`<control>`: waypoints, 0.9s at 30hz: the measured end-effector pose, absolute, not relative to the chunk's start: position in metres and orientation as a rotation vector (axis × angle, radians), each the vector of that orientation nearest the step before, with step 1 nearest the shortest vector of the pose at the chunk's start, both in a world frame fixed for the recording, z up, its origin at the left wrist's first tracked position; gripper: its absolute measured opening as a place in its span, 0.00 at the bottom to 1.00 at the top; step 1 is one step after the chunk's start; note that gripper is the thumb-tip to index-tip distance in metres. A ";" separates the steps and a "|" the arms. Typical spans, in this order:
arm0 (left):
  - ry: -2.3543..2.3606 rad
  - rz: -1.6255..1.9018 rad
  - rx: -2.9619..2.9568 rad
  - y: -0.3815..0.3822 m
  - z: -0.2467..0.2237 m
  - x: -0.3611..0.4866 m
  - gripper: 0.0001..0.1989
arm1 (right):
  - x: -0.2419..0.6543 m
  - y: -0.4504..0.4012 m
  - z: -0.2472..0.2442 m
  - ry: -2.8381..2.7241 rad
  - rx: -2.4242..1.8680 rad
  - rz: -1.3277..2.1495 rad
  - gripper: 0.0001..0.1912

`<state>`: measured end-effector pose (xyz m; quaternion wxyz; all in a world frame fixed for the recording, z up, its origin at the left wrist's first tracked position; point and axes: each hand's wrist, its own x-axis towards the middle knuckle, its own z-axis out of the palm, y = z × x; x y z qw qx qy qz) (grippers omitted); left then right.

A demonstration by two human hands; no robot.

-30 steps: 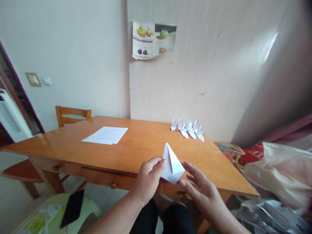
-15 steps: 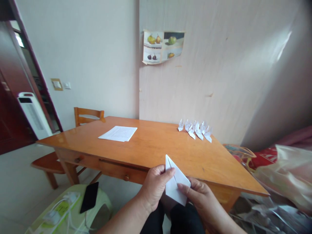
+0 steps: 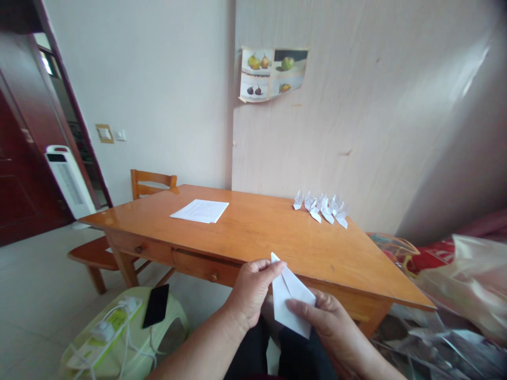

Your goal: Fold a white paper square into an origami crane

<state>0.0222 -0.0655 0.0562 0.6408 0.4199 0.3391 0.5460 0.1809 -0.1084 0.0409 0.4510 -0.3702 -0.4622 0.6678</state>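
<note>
A folded sheet of white paper [image 3: 291, 301], kite-shaped with a crease line down its middle, is held over my lap in front of the table edge. My left hand [image 3: 255, 287] pinches it near the pointed top, thumb on the front face. Lower down, my right hand [image 3: 322, 314] grips the right side, its thumb pressed flat on the front and its fingers behind, mostly hidden. At the far right of the table stand several folded white paper figures [image 3: 322, 207] in a cluster. A stack of printed paper sheets [image 3: 200, 210] lies at the left.
The wooden table [image 3: 253, 229] has drawers along its front. On the left, a pale green stool [image 3: 178, 311] carries a power strip [image 3: 105, 332] with cables and a black phone [image 3: 156, 306]. A wooden chair [image 3: 152, 177] is behind; plastic bags [image 3: 467, 285] crowd the right side.
My left thumb has slid up along the paper toward its pointed tip. The right hand keeps its grip. The view has shifted slightly, so the room appears a little further right.
</note>
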 end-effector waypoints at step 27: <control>0.917 1.271 1.087 -0.071 0.064 -0.002 0.19 | 0.180 -0.116 0.046 -1.097 -0.894 1.531 0.17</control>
